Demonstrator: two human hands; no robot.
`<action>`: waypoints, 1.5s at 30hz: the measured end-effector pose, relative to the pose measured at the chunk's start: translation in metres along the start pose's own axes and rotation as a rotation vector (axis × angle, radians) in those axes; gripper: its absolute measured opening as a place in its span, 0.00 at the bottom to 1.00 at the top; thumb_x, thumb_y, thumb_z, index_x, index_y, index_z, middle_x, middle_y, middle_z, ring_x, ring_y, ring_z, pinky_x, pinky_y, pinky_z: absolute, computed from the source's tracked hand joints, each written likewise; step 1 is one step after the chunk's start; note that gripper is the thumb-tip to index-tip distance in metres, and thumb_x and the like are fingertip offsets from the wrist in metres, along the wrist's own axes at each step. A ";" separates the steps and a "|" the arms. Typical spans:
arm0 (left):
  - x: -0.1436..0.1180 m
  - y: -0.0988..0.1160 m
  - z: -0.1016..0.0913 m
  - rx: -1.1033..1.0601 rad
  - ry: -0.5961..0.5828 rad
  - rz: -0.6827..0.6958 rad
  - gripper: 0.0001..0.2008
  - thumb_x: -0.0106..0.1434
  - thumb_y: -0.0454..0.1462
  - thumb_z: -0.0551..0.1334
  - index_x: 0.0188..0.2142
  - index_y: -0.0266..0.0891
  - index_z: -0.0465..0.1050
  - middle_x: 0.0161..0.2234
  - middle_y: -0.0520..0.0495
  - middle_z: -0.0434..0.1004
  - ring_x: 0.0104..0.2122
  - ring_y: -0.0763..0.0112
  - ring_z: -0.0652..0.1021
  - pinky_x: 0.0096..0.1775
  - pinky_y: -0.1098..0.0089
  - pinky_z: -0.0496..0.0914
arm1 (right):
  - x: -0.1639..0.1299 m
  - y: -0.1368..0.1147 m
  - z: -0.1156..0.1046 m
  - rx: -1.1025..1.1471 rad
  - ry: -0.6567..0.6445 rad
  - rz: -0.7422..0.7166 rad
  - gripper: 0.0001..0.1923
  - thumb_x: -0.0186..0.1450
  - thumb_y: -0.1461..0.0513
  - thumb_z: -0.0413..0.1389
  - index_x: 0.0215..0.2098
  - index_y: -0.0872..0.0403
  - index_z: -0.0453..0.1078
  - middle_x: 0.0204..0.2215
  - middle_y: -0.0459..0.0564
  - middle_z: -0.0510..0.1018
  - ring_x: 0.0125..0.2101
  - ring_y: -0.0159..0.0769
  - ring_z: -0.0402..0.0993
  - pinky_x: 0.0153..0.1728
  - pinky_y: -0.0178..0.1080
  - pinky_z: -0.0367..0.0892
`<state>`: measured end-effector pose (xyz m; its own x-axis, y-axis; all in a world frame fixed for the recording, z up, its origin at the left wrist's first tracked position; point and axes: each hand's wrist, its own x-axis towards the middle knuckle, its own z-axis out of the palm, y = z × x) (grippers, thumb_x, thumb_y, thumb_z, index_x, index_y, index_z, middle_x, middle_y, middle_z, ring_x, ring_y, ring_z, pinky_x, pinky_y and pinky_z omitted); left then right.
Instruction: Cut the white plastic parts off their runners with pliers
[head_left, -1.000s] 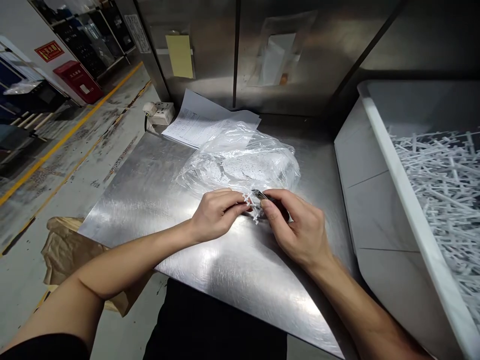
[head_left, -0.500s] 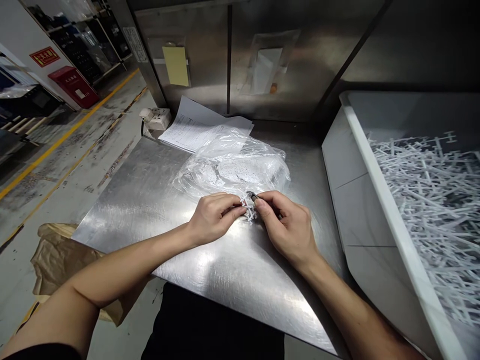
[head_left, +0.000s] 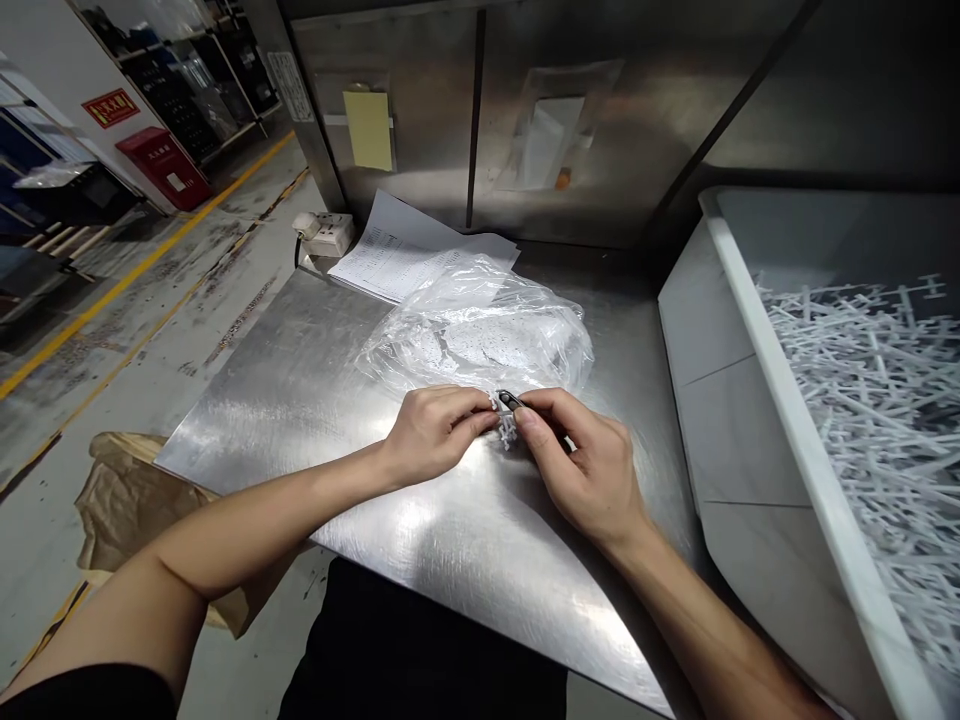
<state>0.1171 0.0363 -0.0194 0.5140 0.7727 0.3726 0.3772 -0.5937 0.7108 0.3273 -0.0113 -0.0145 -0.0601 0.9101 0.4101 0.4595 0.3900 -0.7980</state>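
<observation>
Both hands together over counter (head_left: pixel 300 400): left hand (head_left: pixel 435 435) pinches white plastic sprue (head_left: pixel 505 428), right hand (head_left: pixel 589 470) grips small dark cutter (head_left: pixel 510 401) against it. Clear bag (head_left: pixel 480 335) just behind.

Small white plastic sprue (head_left: pixel 507 428), pinched upright

Steel table (head_left: pixel 315 400) — plastic bag (head_left: pixel 480 335), papers (head_left: pixel 397 255), power strip (head_left: pixel 328 232)

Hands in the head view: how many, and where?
2. The left hand pinches a small white plastic piece over the steel table; the right hand holds a dark tool against it.
</observation>
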 end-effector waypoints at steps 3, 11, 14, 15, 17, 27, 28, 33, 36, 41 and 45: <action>-0.001 -0.001 0.001 -0.003 0.023 0.032 0.06 0.76 0.37 0.66 0.44 0.40 0.84 0.37 0.47 0.88 0.36 0.66 0.85 0.40 0.67 0.75 | -0.001 -0.001 0.000 -0.030 -0.006 -0.024 0.07 0.78 0.59 0.58 0.43 0.51 0.77 0.28 0.43 0.81 0.24 0.32 0.74 0.28 0.36 0.67; -0.003 -0.006 0.003 0.053 0.038 0.120 0.07 0.77 0.36 0.65 0.44 0.39 0.83 0.37 0.47 0.87 0.35 0.68 0.85 0.39 0.69 0.75 | -0.002 -0.004 0.001 -0.118 -0.026 -0.061 0.07 0.78 0.58 0.58 0.45 0.52 0.77 0.29 0.44 0.81 0.24 0.32 0.74 0.29 0.37 0.67; -0.003 -0.007 0.004 0.070 0.046 0.127 0.08 0.78 0.37 0.64 0.43 0.39 0.82 0.36 0.48 0.87 0.34 0.68 0.84 0.38 0.69 0.74 | -0.003 -0.005 0.001 -0.117 -0.025 -0.055 0.08 0.78 0.58 0.58 0.44 0.53 0.77 0.28 0.43 0.80 0.24 0.31 0.73 0.29 0.37 0.66; -0.003 -0.007 0.004 0.076 0.045 0.126 0.08 0.78 0.37 0.64 0.43 0.39 0.82 0.36 0.48 0.87 0.34 0.68 0.84 0.38 0.69 0.74 | -0.003 -0.005 0.001 -0.115 -0.025 -0.048 0.08 0.79 0.58 0.58 0.44 0.53 0.77 0.28 0.43 0.80 0.24 0.31 0.73 0.29 0.37 0.65; -0.003 -0.006 0.004 0.086 0.040 0.125 0.08 0.78 0.37 0.64 0.43 0.39 0.82 0.36 0.48 0.87 0.34 0.68 0.84 0.38 0.69 0.75 | -0.005 -0.005 0.002 -0.107 -0.027 -0.029 0.09 0.79 0.58 0.57 0.44 0.52 0.77 0.28 0.43 0.81 0.24 0.31 0.74 0.29 0.37 0.65; -0.004 -0.004 0.006 0.138 0.050 0.165 0.09 0.79 0.37 0.63 0.42 0.38 0.81 0.34 0.48 0.86 0.32 0.69 0.83 0.37 0.70 0.73 | -0.006 -0.005 0.010 -0.006 0.013 0.060 0.08 0.78 0.58 0.58 0.43 0.52 0.78 0.29 0.43 0.82 0.25 0.31 0.75 0.30 0.36 0.67; -0.004 -0.004 0.006 0.143 0.048 0.162 0.10 0.79 0.37 0.63 0.42 0.38 0.81 0.34 0.48 0.86 0.32 0.69 0.83 0.37 0.70 0.73 | -0.005 -0.005 0.010 0.004 0.018 0.073 0.09 0.78 0.58 0.58 0.42 0.51 0.78 0.29 0.43 0.82 0.25 0.31 0.74 0.30 0.36 0.67; -0.004 -0.003 0.007 0.159 0.047 0.126 0.10 0.79 0.39 0.63 0.42 0.39 0.81 0.34 0.48 0.86 0.32 0.69 0.84 0.37 0.69 0.72 | -0.005 -0.004 0.013 0.062 0.025 0.172 0.11 0.77 0.57 0.58 0.39 0.51 0.78 0.28 0.43 0.81 0.26 0.31 0.73 0.29 0.36 0.66; -0.004 -0.002 0.007 0.155 0.021 0.097 0.09 0.79 0.39 0.62 0.44 0.39 0.81 0.36 0.49 0.87 0.34 0.69 0.84 0.38 0.69 0.72 | -0.005 -0.004 0.014 0.083 0.032 0.207 0.11 0.77 0.56 0.59 0.39 0.52 0.78 0.28 0.43 0.81 0.27 0.32 0.74 0.30 0.37 0.66; -0.003 -0.001 0.005 0.143 0.018 0.114 0.09 0.80 0.38 0.61 0.46 0.39 0.81 0.38 0.47 0.86 0.36 0.68 0.83 0.39 0.68 0.72 | -0.003 -0.004 0.008 0.112 0.041 0.216 0.12 0.77 0.55 0.58 0.39 0.52 0.78 0.27 0.43 0.79 0.26 0.32 0.72 0.29 0.37 0.65; -0.002 -0.002 0.000 0.138 0.036 0.117 0.11 0.80 0.36 0.58 0.45 0.38 0.80 0.39 0.45 0.85 0.38 0.65 0.83 0.40 0.66 0.72 | 0.000 -0.002 -0.001 0.082 0.091 0.173 0.11 0.76 0.55 0.59 0.40 0.51 0.78 0.27 0.43 0.78 0.26 0.33 0.71 0.30 0.37 0.64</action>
<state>0.1151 0.0358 -0.0212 0.5338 0.7025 0.4707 0.4200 -0.7034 0.5734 0.3272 -0.0123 -0.0123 0.0954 0.9496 0.2987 0.3824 0.2421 -0.8917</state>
